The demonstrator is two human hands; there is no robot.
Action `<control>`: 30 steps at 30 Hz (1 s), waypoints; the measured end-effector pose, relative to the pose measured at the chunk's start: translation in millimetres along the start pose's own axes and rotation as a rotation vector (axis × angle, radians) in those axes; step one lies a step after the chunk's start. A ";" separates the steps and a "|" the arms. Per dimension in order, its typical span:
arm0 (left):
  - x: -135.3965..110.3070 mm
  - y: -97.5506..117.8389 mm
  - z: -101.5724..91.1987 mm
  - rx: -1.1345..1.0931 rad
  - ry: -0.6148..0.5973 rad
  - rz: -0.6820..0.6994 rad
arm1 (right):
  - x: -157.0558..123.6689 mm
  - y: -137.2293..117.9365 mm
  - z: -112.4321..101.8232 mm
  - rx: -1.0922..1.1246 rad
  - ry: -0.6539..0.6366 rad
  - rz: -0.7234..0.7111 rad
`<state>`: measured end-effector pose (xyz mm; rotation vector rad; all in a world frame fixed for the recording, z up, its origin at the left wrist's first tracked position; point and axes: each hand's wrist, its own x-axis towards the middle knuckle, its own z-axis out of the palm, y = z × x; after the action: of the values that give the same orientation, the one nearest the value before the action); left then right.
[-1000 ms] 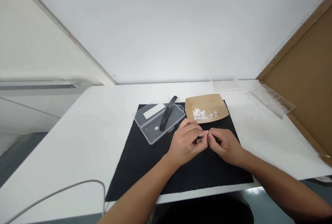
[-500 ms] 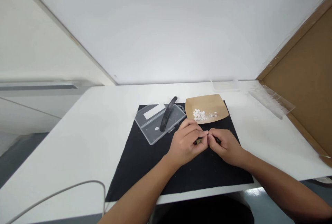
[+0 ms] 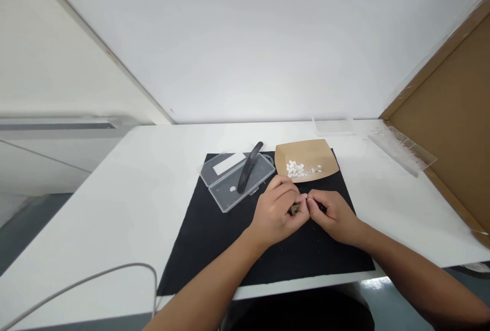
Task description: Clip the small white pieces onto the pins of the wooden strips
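Over the black mat (image 3: 214, 239), my left hand (image 3: 281, 211) and my right hand (image 3: 331, 216) meet fingertip to fingertip. Both are closed in a pinch, and whatever lies between the fingertips is too small and covered to name. A small brownish piece with a shiny spot (image 3: 294, 210) shows between the left fingers; its kind is unclear. Just beyond the hands stands a brown paper tray (image 3: 321, 152) with a heap of small white flakes (image 3: 295, 169). Left of it lies an open clear plastic case (image 3: 224, 199), with a curved black bar (image 3: 248, 167) resting across it.
A white label (image 3: 228, 163) and a small white disc (image 3: 233, 188) show in the case. At the back right are a clear container (image 3: 333, 126) and a clear tray of translucent pieces (image 3: 401, 149), beside a brown board (image 3: 451, 116). A grey cable (image 3: 115, 268) runs along the left front.
The view has shifted very slightly, moving the scene a little to the right. Both hands keep the same fingertip-to-fingertip pinch.
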<state>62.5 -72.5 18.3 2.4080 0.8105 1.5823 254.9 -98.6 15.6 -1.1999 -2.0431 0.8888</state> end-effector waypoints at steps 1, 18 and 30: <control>0.0 0.1 0.1 -0.010 0.000 -0.015 | 0.4 -0.8 -0.5 0.004 -0.003 0.002; -2.8 -2.6 -0.1 -0.285 -0.067 -0.326 | 2.1 -3.7 -6.7 0.174 -0.076 0.060; -5.4 -2.0 -2.1 -0.496 -0.145 -0.560 | 4.3 -9.7 -14.9 0.340 -0.061 0.062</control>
<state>58.3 -73.9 14.1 1.7256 0.8421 1.1943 259.8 -94.7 32.9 -1.0620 -1.8149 1.2579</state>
